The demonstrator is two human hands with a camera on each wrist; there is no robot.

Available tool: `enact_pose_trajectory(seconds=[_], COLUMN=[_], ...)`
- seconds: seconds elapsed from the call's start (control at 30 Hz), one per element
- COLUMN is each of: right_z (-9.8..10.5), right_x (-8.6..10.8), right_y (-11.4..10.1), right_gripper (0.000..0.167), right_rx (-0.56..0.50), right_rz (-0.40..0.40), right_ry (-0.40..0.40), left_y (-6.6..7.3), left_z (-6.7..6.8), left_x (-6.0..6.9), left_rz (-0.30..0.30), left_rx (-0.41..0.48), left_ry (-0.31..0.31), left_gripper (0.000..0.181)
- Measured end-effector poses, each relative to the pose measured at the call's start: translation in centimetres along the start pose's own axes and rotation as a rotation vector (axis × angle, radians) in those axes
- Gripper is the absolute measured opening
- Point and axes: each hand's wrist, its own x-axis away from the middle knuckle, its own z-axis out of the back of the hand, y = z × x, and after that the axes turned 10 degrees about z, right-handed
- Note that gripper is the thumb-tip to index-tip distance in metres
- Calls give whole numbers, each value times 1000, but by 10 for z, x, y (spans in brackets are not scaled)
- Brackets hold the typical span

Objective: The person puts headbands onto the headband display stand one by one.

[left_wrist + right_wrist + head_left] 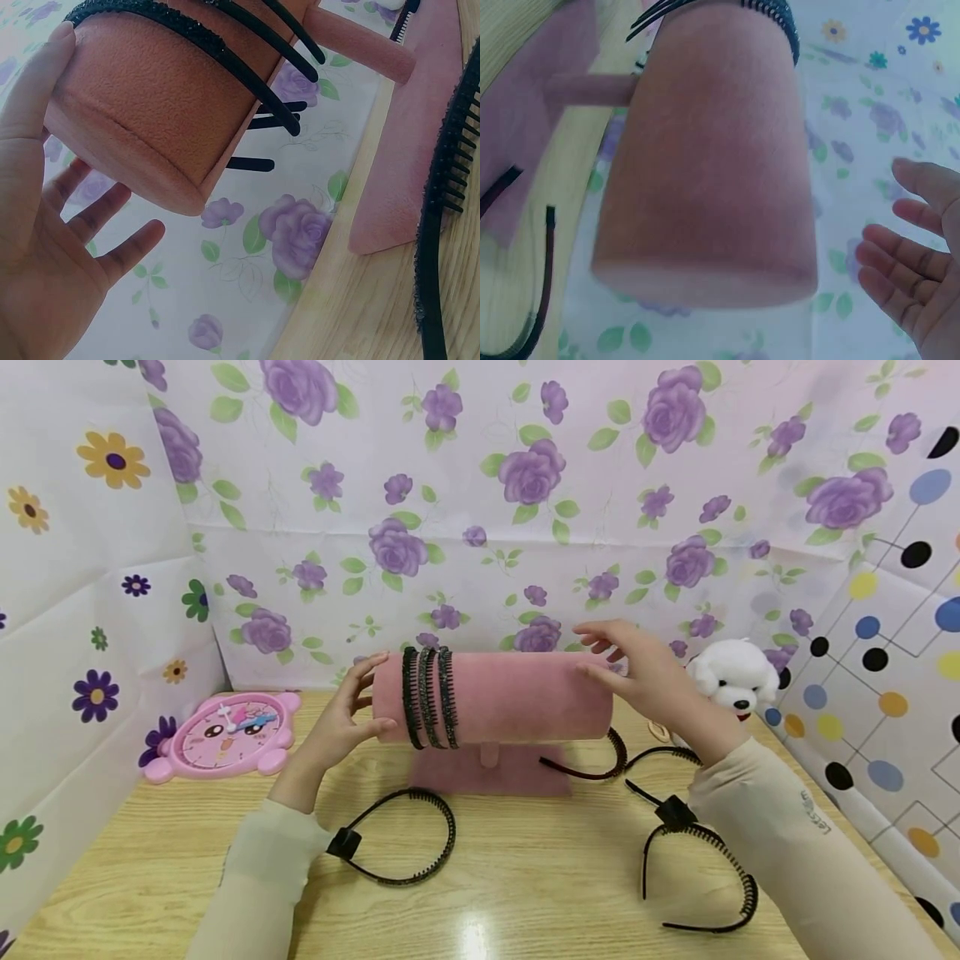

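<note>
A pink velvety headband stand [532,697] has a horizontal roll on a short post and flat base [442,774]. Several black glittery toothed headbands [428,702] sit around the roll's left part. My left hand [333,722] is at the roll's left end; in the left wrist view its thumb [26,112] touches the roll's edge and the other fingers spread apart from it. At the roll's right end is my right hand [645,672], fingers loosely bent; the right wrist view shows this hand [922,255] beside the roll, holding nothing.
A black headband [453,831] with a black block lies front left. More headbands [750,893] lie at right, one [621,752] near the base. A pink clock [232,735] is at left, a white plush dog [733,672] at right. Patterned cloth stands behind.
</note>
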Motion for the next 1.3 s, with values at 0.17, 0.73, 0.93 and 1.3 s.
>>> enact_pose_trajectory(seconds=[0.17,0.73,0.93,1.3], right_z=[1,-24,-36,-60], right_x=[14,58,70,78], right_y=[15,73,92,119], right_gripper=[38,40,42,40], right_rx=[44,29,-5,-24], right_rz=[-26,-233,-267,-323], right_ry=[48,-76,-115,-179], left_y=[0,1,1,1], left_z=[1,1,0,0], left_x=[-1,0,0,0], left_rz=[-9,-9,-8,-6], left_rx=[0,1,4,8], left_ry=[-3,0,-3,-8], left_gripper=[80,81,81,81])
